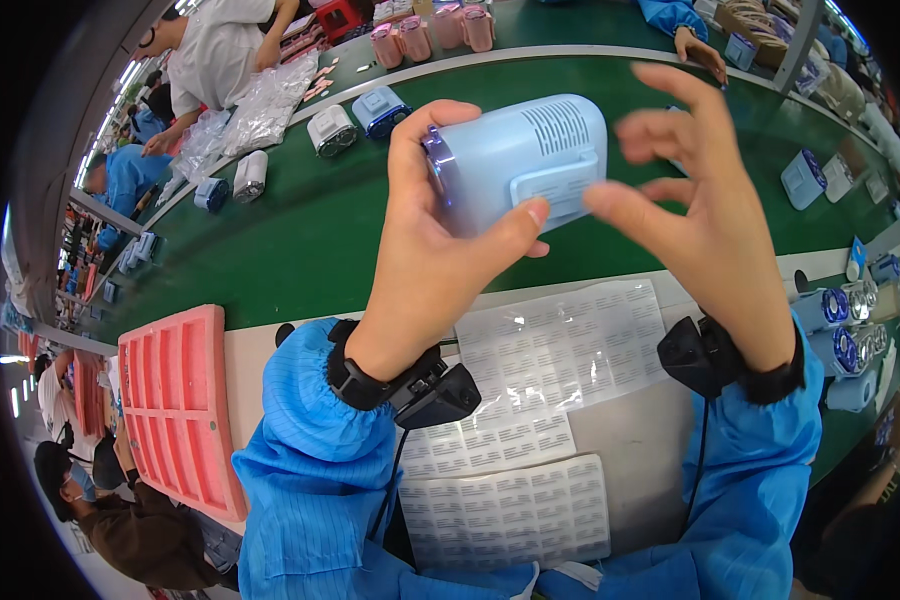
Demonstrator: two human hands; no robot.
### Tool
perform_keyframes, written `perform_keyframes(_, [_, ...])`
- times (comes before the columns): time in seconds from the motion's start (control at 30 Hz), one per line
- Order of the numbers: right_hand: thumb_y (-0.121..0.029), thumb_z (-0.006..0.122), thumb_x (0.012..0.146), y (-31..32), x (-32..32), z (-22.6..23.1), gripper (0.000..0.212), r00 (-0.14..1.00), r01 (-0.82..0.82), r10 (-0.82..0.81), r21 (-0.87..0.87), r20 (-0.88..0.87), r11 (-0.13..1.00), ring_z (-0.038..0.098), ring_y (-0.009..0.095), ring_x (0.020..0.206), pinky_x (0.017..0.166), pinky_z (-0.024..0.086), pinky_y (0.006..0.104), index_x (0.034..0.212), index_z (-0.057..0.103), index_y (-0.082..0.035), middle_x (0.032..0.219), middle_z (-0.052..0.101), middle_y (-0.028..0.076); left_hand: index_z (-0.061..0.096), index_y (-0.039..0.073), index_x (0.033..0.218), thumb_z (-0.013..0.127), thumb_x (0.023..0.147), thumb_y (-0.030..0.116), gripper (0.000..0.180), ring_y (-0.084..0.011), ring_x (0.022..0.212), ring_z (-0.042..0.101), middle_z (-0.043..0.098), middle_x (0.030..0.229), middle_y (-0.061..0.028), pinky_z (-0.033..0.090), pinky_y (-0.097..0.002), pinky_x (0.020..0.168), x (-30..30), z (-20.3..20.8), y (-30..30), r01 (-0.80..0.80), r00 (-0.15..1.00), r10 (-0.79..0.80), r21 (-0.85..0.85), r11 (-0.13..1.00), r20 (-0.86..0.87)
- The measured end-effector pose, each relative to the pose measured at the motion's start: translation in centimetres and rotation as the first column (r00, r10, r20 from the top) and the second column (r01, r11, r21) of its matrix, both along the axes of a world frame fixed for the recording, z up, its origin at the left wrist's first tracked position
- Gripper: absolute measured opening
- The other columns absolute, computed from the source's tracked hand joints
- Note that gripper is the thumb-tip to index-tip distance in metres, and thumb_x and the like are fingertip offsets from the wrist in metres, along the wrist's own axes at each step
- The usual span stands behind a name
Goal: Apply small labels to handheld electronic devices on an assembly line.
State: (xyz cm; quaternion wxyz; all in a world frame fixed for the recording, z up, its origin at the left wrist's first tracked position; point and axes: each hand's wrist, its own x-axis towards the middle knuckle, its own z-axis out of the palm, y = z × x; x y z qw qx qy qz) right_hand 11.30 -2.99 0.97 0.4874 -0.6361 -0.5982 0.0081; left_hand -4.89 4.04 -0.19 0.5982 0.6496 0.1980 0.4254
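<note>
Pinched between thumb and fingers of the left hand (430, 245), a pale-blue cylindrical device (495, 150) is above a green worktop (300, 240); the right hand (720, 190) is spread beside it. Label sheets (510, 510) lie below, well filled. The raised panel (555, 188) looks labelled; what remains is unclear. Long axis: sideways, rising slightly rightward, purple rim (438, 170) left, vent (558, 127) facing the camera.

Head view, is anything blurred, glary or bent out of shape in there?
In the head view, the fingers of the right hand look blurred, while the light-blue appliance housing is crisper; head view, glare spots the upper label sheet; head view, the green work surface has a bowed far edge, and the corners go black.
</note>
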Motion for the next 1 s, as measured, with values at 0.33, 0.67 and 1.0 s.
perform_keyframes(0.33, [-0.025, 0.06, 0.081, 4.4, 8.2, -7.0, 0.055, 0.96, -0.175, -0.002, -0.608, -0.279, 0.775, 0.05, 0.014, 0.091, 0.077, 0.041, 0.0235, 0.128, 0.036, -0.011, 0.1, 0.052, 0.008, 0.045, 0.004, 0.114, 0.071, 0.067, 0.038, 0.063, -0.0186, 0.107, 0.043, 0.043, 0.121, -0.0111, 0.044, -0.0334, 0.078, -2.0, -5.3, 3.2, 0.566, 0.563, 0.001, 0.386, 0.729, -0.826])
perform_keyframes(0.67, [-0.021, 0.064, 0.076, 2.6, 5.3, -5.0, 0.044, 0.771, -0.609, 0.635, -0.344, -0.046, 0.714, 0.051, 0.015, 0.081, 0.069, 0.042, 0.0256, 0.116, 0.052, -0.006, 0.102, 0.057, 0.009, 0.06, -0.002, 0.086, 0.071, 0.07, 0.019, 0.029, -0.0154, 0.074, 0.057, 0.061, 0.083, -0.009, 0.045, -0.0273, 0.063, -2.5, -4.1, 5.1, 0.405, 0.563, -0.133, 0.132, 0.905, -0.816])
perform_keyframes(1.0, [-0.015, 0.064, 0.077, 1.9, 1.1, -3.4, 0.016, 0.848, -0.48, 0.524, -0.535, -0.081, 0.695, 0.049, 0.01, 0.055, 0.052, 0.04, 0.0238, 0.081, 0.063, 0.001, 0.063, 0.059, 0.004, 0.062, -0.002, 0.077, 0.066, 0.072, 0.018, 0.021, -0.0273, 0.059, 0.057, 0.059, 0.067, -0.0163, 0.045, -0.0296, 0.057, -2.4, -2.9, 2.6, 0.014, 0.909, 0.345, 0.846, 0.532, -0.232])
